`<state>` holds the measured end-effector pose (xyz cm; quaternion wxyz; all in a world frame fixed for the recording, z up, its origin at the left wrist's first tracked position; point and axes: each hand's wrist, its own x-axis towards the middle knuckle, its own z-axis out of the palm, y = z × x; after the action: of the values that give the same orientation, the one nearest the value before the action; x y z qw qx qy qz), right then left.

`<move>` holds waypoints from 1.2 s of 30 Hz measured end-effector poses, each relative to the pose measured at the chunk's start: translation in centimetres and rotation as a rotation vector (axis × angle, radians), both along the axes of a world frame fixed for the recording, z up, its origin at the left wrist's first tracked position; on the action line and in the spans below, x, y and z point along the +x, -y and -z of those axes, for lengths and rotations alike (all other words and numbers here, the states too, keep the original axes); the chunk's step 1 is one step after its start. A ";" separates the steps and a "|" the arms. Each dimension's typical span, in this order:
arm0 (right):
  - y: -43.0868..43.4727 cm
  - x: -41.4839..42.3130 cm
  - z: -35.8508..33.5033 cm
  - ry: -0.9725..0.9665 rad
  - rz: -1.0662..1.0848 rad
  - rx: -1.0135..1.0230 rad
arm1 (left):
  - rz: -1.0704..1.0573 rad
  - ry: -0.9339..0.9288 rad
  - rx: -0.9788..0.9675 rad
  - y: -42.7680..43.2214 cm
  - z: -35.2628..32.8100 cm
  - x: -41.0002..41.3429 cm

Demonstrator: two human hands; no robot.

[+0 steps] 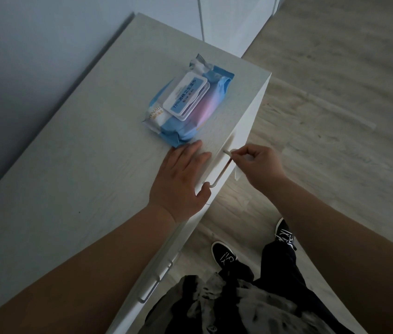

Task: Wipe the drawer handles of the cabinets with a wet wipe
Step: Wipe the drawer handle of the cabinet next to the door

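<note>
Right hand (260, 165) has its fingers curled, pinching a wet wipe (238, 174) against the far end of the drawer handle (219, 173); a tail of the wipe hangs below. Left hand (181, 179) lies flat on the cabinet top (82, 165), fingers straight, holding nothing, thumb at the front edge near the handle's near end. Wipes pack (188, 102) sits on top, just beyond the left fingertips. Another handle (154, 283) is nearer, lower left.

Home rm, white drawer cabinet (70, 165), wood-look floor (335, 104), tall cupboard doors (226, 20)
</note>
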<state>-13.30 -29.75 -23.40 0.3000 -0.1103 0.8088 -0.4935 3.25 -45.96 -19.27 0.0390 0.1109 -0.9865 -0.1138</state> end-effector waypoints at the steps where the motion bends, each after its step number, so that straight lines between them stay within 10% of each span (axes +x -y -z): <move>1: 0.0 0.0 -0.1 0.015 0.008 -0.005 | 0.001 -0.008 0.001 0.0 0.0 0.0; 36: 1.6 -0.9 -1.1 0.007 -0.034 0.070 | -0.019 0.046 -0.016 -0.1 -0.3 -0.3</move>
<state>-14.22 -31.30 -22.32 0.3148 -0.1115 0.8226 -0.4602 2.99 -45.87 -18.94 0.0181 0.1224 -0.9869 -0.1031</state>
